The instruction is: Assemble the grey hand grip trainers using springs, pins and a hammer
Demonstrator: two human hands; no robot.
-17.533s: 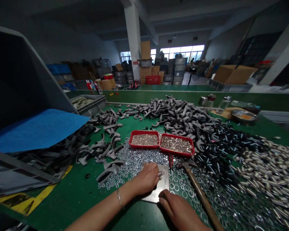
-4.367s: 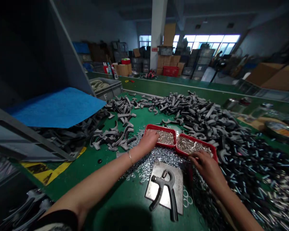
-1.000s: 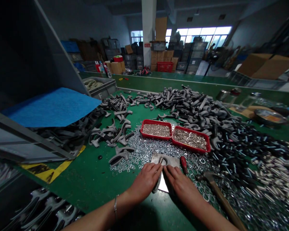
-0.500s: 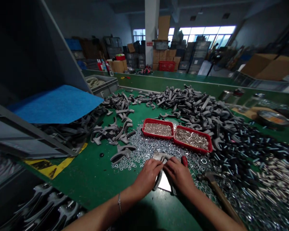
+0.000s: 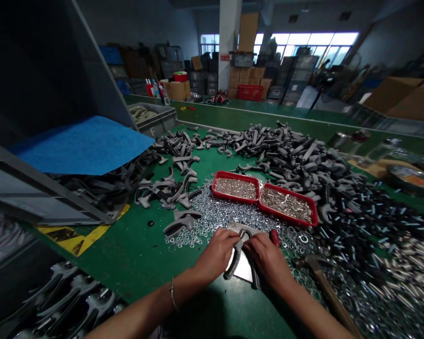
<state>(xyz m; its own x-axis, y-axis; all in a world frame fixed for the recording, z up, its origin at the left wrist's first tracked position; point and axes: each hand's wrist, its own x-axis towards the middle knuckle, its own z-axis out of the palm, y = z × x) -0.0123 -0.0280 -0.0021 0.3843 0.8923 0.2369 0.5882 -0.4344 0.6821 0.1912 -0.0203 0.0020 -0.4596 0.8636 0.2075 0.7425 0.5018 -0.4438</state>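
My left hand (image 5: 217, 254) is closed, its fingertips pinching the top of a grey curved handle (image 5: 235, 260) with a dark inner edge. A small shiny metal cylinder (image 5: 241, 233) shows at the handle's upper end. Close beside it, my right hand (image 5: 267, 258) is closed on a second grey curved handle (image 5: 254, 273), partly hidden by the fingers. The two handles meet at the top and spread apart downward, over a flat metal plate (image 5: 243, 269) on the green table. A red-ended tool (image 5: 274, 238) lies just beyond my right hand.
Two red trays (image 5: 217, 195) (image 5: 289, 219) of small metal pins stand behind the plate among loose nuts. A hammer (image 5: 327, 287) lies at right, near black-headed bolts (image 5: 353, 240) and metal sleeves (image 5: 408, 263). Grey handles (image 5: 279, 146) are heaped behind; a tipped grey crate (image 5: 70, 209) stands left.
The view has shifted slightly. My fingers have drawn a little apart, so the top of the handles and the metal cylinder show more clearly. Both hands keep their hold.
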